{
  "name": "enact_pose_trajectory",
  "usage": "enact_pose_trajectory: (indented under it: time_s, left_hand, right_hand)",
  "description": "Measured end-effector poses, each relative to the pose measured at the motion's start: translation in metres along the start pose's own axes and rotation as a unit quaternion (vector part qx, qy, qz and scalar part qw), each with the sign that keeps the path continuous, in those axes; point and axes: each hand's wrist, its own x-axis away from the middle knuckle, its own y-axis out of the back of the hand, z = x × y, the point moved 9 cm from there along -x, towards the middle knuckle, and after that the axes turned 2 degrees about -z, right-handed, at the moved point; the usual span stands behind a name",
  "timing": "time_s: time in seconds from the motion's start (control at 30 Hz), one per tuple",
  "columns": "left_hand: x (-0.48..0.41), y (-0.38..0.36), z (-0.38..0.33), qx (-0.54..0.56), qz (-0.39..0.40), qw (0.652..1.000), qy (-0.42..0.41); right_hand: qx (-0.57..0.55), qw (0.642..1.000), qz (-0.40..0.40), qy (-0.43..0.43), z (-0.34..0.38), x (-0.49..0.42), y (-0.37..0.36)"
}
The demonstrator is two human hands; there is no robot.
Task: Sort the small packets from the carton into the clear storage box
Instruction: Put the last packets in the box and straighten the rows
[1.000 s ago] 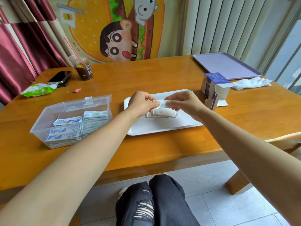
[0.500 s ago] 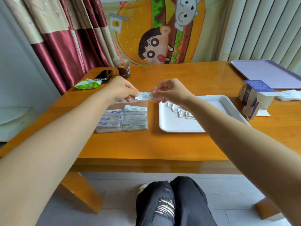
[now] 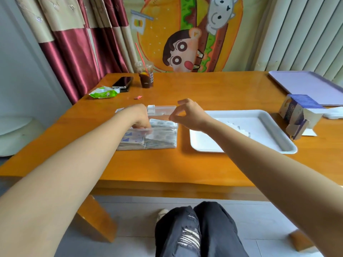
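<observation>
A wooden tabletop is backed by curtains. The clear storage box, stacked with packets, is entered by the left hand; whether a packet is gripped cannot be told. The right hand is held beside it, thumb and forefinger touching, empty. The carton is stood far right.
</observation>
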Motion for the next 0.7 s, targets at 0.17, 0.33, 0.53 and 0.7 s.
enact_pose_trajectory:
  time_s: [0.17, 0.33, 0.53, 0.7]
  left_hand:
    - [-0.002, 0.004, -0.015, 0.029, -0.037, 0.997, -0.066]
    - [-0.002, -0.021, -0.039, 0.060, 0.049, 0.991, -0.106]
    - [-0.012, -0.023, -0.038, 0.052, 0.063, 0.992, -0.101]
    - [-0.014, -0.030, -0.035, 0.032, 0.093, 0.992, -0.080]
  right_hand:
    - [-0.064, 0.998, 0.007, -0.010, -0.009, -0.003, -0.006]
    - [-0.100, 0.994, 0.023, -0.029, -0.018, -0.011, -0.019]
    - [-0.131, 0.990, 0.035, -0.048, -0.024, -0.009, -0.019]
    - [-0.146, 0.987, 0.045, -0.052, -0.022, -0.006, -0.020]
